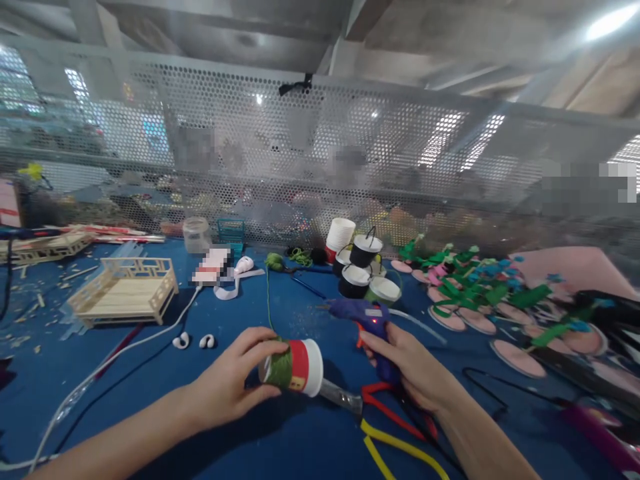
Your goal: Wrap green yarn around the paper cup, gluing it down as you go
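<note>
My left hand is closed round a red and white paper cup that lies on its side. Green yarn is wound about the cup's lower part, and its strand runs back to a green yarn ball. In my right hand is a dark blue hot glue gun, its small red light lit. The nozzle points left, above and to the right of the cup, apart from it. A clear glue stick sticks out of the gun's back.
Stacked white cups and several yarn-covered cups stand at the back. Paper flowers on pink discs crowd the right. Left are a small wooden bed frame, a white cable and earbuds. Red and yellow strips lie in front.
</note>
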Motion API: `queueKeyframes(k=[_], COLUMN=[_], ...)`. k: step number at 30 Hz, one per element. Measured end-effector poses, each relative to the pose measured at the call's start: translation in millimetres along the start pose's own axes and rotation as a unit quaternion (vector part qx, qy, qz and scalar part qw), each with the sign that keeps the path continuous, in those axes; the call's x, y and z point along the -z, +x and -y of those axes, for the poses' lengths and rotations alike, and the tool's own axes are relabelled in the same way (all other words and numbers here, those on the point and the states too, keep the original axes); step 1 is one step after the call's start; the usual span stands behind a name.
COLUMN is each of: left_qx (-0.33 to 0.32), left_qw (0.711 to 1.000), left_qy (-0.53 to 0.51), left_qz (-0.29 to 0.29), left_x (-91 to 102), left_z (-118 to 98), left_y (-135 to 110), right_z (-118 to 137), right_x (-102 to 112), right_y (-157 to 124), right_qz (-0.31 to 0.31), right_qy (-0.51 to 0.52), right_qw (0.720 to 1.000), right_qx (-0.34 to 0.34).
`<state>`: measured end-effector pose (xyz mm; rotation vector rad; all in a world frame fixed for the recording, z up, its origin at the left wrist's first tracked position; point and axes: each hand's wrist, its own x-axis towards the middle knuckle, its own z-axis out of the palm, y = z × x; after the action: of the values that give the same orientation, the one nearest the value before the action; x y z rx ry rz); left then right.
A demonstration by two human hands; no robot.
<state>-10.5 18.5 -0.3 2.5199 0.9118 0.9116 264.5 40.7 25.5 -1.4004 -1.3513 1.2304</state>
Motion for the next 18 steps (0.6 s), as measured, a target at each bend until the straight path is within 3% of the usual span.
queueKeyframes(k=[6,10,14,18], left_qx=[0.011,-0.015,-0.033,-0.016], left_qw=[1.000,1.000,0.999,1.000], left_qy=[-0.008,0.001,0.008,-0.012], left_qz=[0.001,-0.009,-0.006,-0.003], left_x=[3.1,-3.5,-6.1,-5.9], left_z=[1.0,10.2,18.6,20.1], left_y=[16.9,15.2,12.5,13.5], right_z=[19.2,7.3,-14.7,-26.6], right_x=[-12.8,-18.8,-16.6,-6.4], right_y=[-10.8,-18.7,-21.8,-23.9], right_qz=[0.054,0.024,0.000,0.020], right_qy=[-0.062,-0.152,-0.290,-0.362], right_qw=[0.995,0.985,0.935,0.888], right_qx=[0.051,0.075,0.202,0.283])
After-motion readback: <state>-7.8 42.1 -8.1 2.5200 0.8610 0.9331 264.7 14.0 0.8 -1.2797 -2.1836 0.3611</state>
